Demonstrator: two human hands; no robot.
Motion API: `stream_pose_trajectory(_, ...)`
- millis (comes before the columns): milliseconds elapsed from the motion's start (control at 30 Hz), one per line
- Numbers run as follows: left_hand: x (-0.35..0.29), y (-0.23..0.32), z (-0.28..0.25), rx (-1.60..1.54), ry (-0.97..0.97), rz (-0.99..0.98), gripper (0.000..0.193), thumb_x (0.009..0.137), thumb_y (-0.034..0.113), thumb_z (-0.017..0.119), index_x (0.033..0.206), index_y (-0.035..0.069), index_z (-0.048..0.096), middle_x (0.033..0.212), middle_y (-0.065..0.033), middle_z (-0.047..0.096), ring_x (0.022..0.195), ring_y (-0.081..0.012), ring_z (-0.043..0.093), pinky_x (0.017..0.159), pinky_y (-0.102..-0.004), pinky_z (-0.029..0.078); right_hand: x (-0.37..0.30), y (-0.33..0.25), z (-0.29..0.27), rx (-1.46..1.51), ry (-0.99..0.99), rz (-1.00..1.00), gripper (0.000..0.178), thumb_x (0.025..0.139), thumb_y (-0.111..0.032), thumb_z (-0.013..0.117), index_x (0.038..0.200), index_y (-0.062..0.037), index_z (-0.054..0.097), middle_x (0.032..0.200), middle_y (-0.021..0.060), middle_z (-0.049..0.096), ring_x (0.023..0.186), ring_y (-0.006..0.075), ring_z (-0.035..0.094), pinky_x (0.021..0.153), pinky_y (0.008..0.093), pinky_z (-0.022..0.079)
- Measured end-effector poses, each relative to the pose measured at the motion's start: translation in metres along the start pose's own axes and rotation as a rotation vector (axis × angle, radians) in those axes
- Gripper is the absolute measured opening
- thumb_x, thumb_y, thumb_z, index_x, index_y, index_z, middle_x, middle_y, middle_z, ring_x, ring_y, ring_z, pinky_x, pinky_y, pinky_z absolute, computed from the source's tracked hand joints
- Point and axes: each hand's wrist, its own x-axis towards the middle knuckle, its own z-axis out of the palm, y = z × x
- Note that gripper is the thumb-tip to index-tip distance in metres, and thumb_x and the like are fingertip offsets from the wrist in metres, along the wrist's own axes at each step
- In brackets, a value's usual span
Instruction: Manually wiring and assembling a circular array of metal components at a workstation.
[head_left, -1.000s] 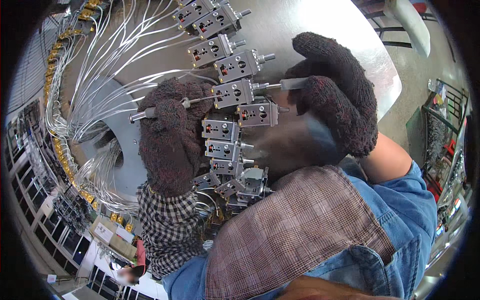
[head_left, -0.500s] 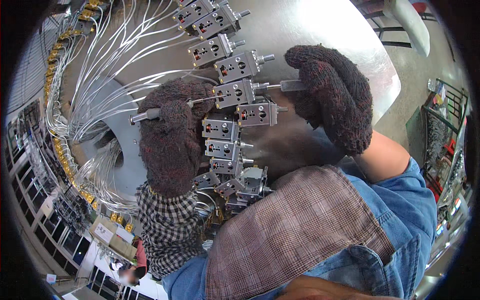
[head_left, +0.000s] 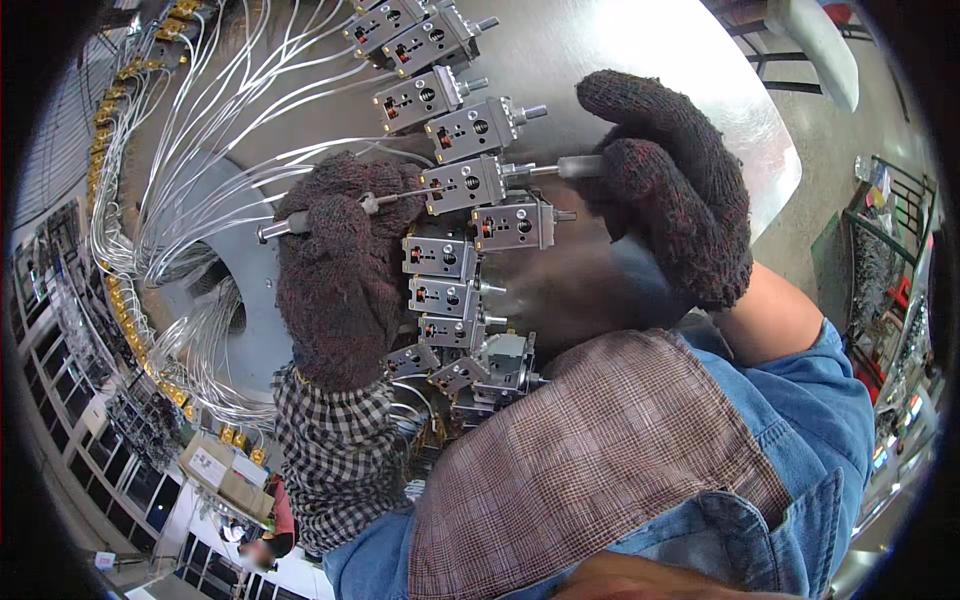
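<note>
My left hand [head_left: 335, 280], in a dark knitted glove, is closed around a small screwdriver [head_left: 288, 227] with a grey handle and metal end cap. Its thin shaft reaches into the side of a small silver metal control unit [head_left: 465, 186]. On the unit's other side, my right hand [head_left: 685, 200], gloved alike, pinches a grey-handled tool [head_left: 578, 167] that lines up with the unit's shaft. Its tip's exact fit cannot be made out. The upper fingers of that hand stretch out above the handle. Similar units [head_left: 515, 227] stand in a curved row around the held one.
A shiny round metal table [head_left: 680, 50] lies beneath. White thin lines [head_left: 200, 170] run from the units to brass-coloured parts [head_left: 120, 300] along the left rim. A grey disc [head_left: 260, 330] with a central hole sits left. Another person [head_left: 275, 535] is at the lower left.
My right hand has shifted slightly, its upper fingers rising and spreading from the lower ones. The left fingers have rolled a little on the screwdriver. The worked unit has moved slightly up and left.
</note>
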Motion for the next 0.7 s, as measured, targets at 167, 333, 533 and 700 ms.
stream_pose_trajectory(167, 0.000, 0.002, 0.019, 0.264, 0.202, 0.007, 0.033, 0.091, 0.022, 0.044, 0.115, -0.001, 0.042, 0.109, -0.0154, 0.048, 0.104, -0.0274, 0.050, 0.092, -0.0422, 0.044, 0.002, 0.012, 0.000, -0.031, 0.026, -0.165, 0.040, 0.089, -0.020, 0.048, 0.124, -0.0029, 0.043, 0.082, 0.0116, 0.060, 0.055, 0.0095, 0.054, 0.045, 0.0212, 0.041)
stream_pose_trajectory(333, 0.002, 0.002, 0.009, 0.261, 0.006, 0.073, 0.034, 0.094, 0.020, 0.039, 0.119, -0.004, 0.040, 0.110, -0.0194, 0.053, 0.104, -0.0297, 0.053, 0.093, -0.0403, 0.044, -0.004, 0.021, 0.003, 0.010, 0.138, -0.220, 0.046, 0.088, -0.020, 0.050, 0.128, -0.0030, 0.037, 0.094, 0.0170, 0.059, 0.065, 0.0134, 0.057, 0.047, 0.0220, 0.044)
stream_pose_trajectory(533, 0.006, 0.012, 0.026, 0.790, 0.137, 0.039, 0.028, 0.092, 0.018, 0.044, 0.110, -0.004, 0.050, 0.102, -0.0161, 0.058, 0.100, -0.0241, 0.056, 0.088, -0.0346, 0.045, -0.001, 0.024, 0.023, -0.440, 0.074, -0.799, 0.040, 0.087, -0.016, 0.054, 0.122, -0.0029, 0.041, 0.124, 0.0252, 0.040, 0.100, 0.0326, 0.055, 0.069, 0.0377, 0.054)
stream_pose_trajectory(700, -0.001, 0.005, 0.020, 1.091, 0.078, 0.153, 0.022, 0.089, 0.013, 0.049, 0.102, -0.005, 0.054, 0.099, -0.0152, 0.059, 0.093, -0.0254, 0.058, 0.083, -0.0326, 0.048, 0.009, 0.020, 0.023, 0.013, 0.005, -0.480, 0.038, 0.085, -0.015, 0.056, 0.119, -0.0032, 0.044, 0.121, 0.0232, 0.043, 0.102, 0.0310, 0.054, 0.084, 0.0373, 0.048)
